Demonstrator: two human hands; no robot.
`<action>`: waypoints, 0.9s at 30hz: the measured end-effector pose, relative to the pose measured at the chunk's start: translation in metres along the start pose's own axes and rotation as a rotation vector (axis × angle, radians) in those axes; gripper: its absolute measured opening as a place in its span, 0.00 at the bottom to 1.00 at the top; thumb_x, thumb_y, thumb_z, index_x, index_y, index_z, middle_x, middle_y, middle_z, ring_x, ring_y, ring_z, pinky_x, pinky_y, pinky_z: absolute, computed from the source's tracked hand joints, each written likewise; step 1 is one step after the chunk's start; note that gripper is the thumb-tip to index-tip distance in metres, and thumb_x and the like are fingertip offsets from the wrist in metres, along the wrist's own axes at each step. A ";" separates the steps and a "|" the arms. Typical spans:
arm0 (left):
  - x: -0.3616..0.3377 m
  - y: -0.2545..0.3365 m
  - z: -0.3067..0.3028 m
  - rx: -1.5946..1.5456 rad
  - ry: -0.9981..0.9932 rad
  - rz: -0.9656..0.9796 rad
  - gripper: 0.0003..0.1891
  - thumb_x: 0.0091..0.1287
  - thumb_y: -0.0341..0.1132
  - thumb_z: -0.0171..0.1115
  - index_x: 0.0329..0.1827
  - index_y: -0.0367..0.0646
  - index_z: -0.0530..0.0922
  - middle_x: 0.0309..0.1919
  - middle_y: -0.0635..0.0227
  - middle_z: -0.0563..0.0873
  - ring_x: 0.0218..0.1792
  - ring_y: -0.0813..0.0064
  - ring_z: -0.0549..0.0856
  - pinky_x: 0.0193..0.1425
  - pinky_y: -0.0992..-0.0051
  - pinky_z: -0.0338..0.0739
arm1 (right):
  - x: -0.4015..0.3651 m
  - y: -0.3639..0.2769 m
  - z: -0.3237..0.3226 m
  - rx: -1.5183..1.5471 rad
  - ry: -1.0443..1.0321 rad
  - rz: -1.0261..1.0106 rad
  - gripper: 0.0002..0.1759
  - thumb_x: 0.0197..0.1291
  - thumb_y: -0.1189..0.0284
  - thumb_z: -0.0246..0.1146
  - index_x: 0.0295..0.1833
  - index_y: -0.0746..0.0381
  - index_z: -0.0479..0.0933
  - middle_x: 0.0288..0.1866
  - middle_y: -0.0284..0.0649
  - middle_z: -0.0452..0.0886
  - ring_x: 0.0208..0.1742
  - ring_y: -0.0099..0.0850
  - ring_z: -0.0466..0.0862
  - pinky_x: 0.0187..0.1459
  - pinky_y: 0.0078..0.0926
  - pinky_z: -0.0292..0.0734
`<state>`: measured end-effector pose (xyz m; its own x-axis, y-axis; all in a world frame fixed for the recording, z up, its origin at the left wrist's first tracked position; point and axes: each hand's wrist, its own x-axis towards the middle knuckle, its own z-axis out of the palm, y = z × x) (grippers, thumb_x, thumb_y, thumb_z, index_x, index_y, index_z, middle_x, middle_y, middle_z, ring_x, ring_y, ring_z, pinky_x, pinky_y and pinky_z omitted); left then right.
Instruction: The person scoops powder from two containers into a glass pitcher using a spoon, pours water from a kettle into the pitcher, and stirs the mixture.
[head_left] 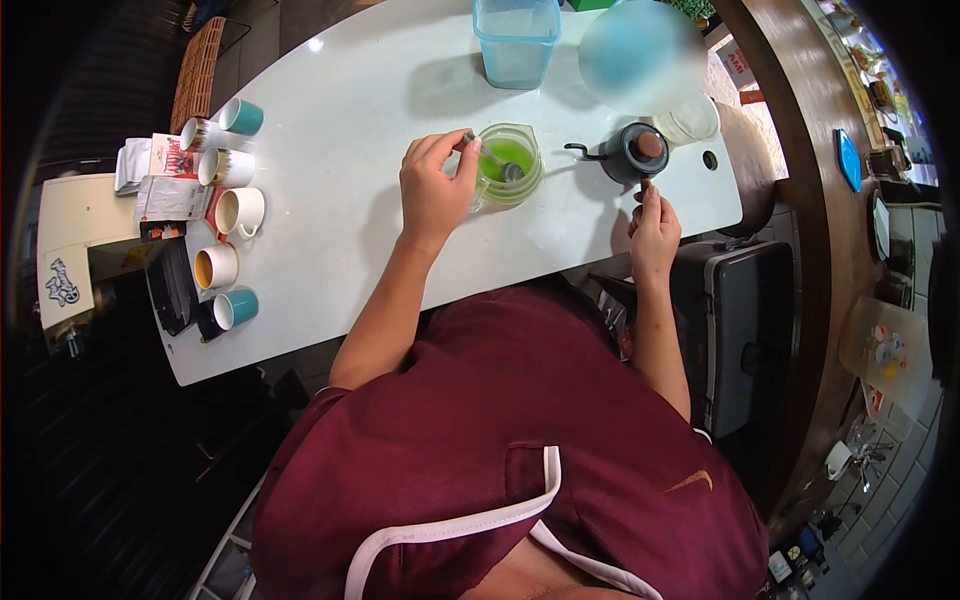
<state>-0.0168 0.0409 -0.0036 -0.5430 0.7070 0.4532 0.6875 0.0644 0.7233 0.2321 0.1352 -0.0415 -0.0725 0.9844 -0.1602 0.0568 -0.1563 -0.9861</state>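
Observation:
My left hand (436, 190) is closed, thumb and fingers pinching the handle of a metal spoon (511, 171). The spoon's bowl dips into bright green liquid inside a clear glass jug (535, 165) with a pouring lip. To the right stands a dark gooseneck kettle (626, 160) with a round brown lid knob, its thin spout pointing toward the jug. The fingers of my right hand (655, 232) are wrapped round the kettle's handle at its near side.
Several cups, such as a white mug (240, 212), line the left of the white table (340, 200). Farther back stand a light-blue plastic container (518, 50) and a blurred blue round object (640, 55). A clear glass vessel (690, 120) sits behind the kettle.

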 end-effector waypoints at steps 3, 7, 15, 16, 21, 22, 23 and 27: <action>0.000 0.000 0.001 -0.010 -0.002 -0.012 0.07 0.62 0.31 0.66 0.40 0.38 0.84 0.33 0.66 0.87 0.38 0.66 0.82 0.46 0.69 0.76 | 0.001 0.001 0.002 0.007 -0.002 0.000 0.20 0.74 0.61 0.52 0.45 0.69 0.76 0.21 0.24 0.63 0.19 0.13 0.60 0.21 0.16 0.55; 0.001 -0.003 0.001 -0.007 -0.001 0.005 0.07 0.62 0.30 0.65 0.40 0.38 0.84 0.33 0.65 0.87 0.38 0.66 0.82 0.46 0.69 0.76 | 0.004 0.009 0.001 -0.026 0.026 -0.016 0.20 0.73 0.61 0.52 0.45 0.69 0.76 0.20 0.24 0.63 0.19 0.13 0.60 0.21 0.16 0.55; 0.000 -0.003 0.004 -0.038 0.016 -0.035 0.07 0.62 0.31 0.66 0.39 0.38 0.85 0.33 0.65 0.87 0.37 0.67 0.83 0.44 0.70 0.77 | 0.002 -0.031 -0.027 -0.982 0.066 -0.136 0.32 0.68 0.48 0.55 0.55 0.70 0.75 0.32 0.46 0.83 0.35 0.38 0.84 0.40 0.32 0.76; 0.001 -0.003 0.003 -0.038 0.022 -0.036 0.07 0.62 0.31 0.66 0.39 0.38 0.85 0.33 0.65 0.87 0.37 0.67 0.83 0.44 0.70 0.77 | -0.001 -0.066 -0.026 -0.969 0.087 -0.075 0.37 0.63 0.46 0.59 0.61 0.69 0.72 0.40 0.53 0.85 0.46 0.49 0.85 0.51 0.42 0.75; -0.005 0.002 -0.006 0.005 -0.015 -0.111 0.11 0.64 0.35 0.67 0.44 0.37 0.85 0.37 0.63 0.87 0.39 0.73 0.83 0.46 0.75 0.78 | 0.074 -0.122 -0.031 -0.698 0.243 -0.708 0.19 0.60 0.60 0.67 0.50 0.62 0.81 0.33 0.40 0.82 0.29 0.29 0.78 0.32 0.25 0.71; -0.007 0.001 -0.007 0.008 -0.011 -0.113 0.11 0.64 0.35 0.67 0.44 0.37 0.85 0.37 0.63 0.87 0.39 0.73 0.83 0.46 0.75 0.78 | 0.110 -0.119 -0.038 -0.765 0.201 -0.603 0.23 0.59 0.56 0.67 0.51 0.62 0.81 0.38 0.41 0.83 0.34 0.32 0.81 0.38 0.28 0.74; -0.009 0.000 -0.007 0.014 -0.009 -0.110 0.11 0.64 0.35 0.67 0.44 0.37 0.85 0.37 0.63 0.86 0.39 0.73 0.83 0.47 0.74 0.77 | 0.138 -0.120 -0.030 -0.739 0.208 -0.618 0.28 0.57 0.51 0.67 0.53 0.63 0.80 0.40 0.44 0.83 0.40 0.36 0.83 0.46 0.31 0.75; -0.018 0.000 -0.016 0.029 0.026 -0.095 0.11 0.66 0.36 0.65 0.46 0.38 0.84 0.37 0.62 0.86 0.39 0.73 0.82 0.48 0.74 0.77 | 0.220 -0.130 0.002 -0.762 0.113 -0.416 0.38 0.54 0.43 0.67 0.58 0.65 0.78 0.45 0.46 0.85 0.49 0.37 0.84 0.53 0.32 0.75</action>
<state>-0.0154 0.0168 -0.0032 -0.6183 0.6784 0.3968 0.6456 0.1506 0.7486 0.2064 0.3718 0.0512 -0.1385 0.9579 0.2515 0.7008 0.2742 -0.6585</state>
